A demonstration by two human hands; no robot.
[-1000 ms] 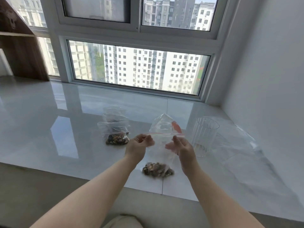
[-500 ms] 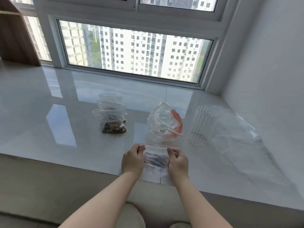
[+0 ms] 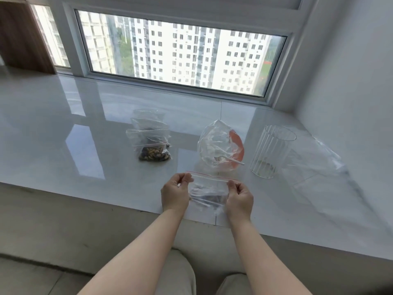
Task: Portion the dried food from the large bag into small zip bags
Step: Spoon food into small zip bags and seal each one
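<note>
Now both hands' fingers pinch the small zip bag by its top corners.

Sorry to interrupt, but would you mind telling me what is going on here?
A person is portioning dried food. The left hand and right hand pinch the top corners of a small zip bag over the sill's near edge. Filled small bags lie behind to the left; the large bag and a ribbed glass stand behind.

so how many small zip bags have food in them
2 clearly: one held between the left hand and right hand, one atop the pile at left; bags beneath may hold more.
</note>
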